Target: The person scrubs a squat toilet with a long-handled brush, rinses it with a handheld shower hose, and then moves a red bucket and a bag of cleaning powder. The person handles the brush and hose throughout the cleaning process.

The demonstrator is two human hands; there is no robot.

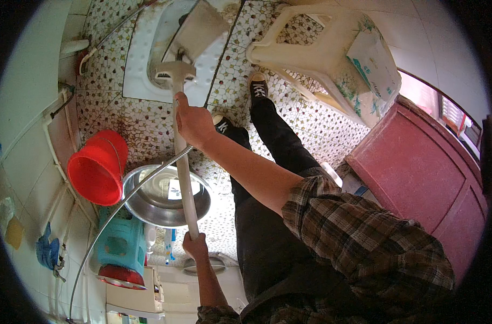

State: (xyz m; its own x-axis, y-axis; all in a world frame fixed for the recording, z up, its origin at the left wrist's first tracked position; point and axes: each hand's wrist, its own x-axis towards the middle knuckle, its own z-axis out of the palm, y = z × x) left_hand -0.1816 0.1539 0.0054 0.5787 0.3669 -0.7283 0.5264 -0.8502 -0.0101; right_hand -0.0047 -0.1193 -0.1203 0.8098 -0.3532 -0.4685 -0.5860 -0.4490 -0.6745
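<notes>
Both hands grip the long pale handle of a mop [182, 170]. My right hand [194, 123] is closed round the shaft just below the mop's pale plastic collar. Lower down, near the handle's end, my left hand [196, 245] is wrapped round it. Beyond the collar, a flat rectangular grey mop head [203, 30] is tilted over a white squat toilet [134, 79] set in the tiled floor. A metal shower hose [149, 177] crosses the view by the handle. Under the handle stands a stainless steel basin [197, 208], with bright reflections inside.
A red bucket [94, 174] stands left of the basin, near wall pipes. A teal plastic stool [122, 243] holds a red basin [120, 275]. On the right are a cream plastic stool [302, 56] and a red door [424, 162]. My shoes rest on the patterned tiles.
</notes>
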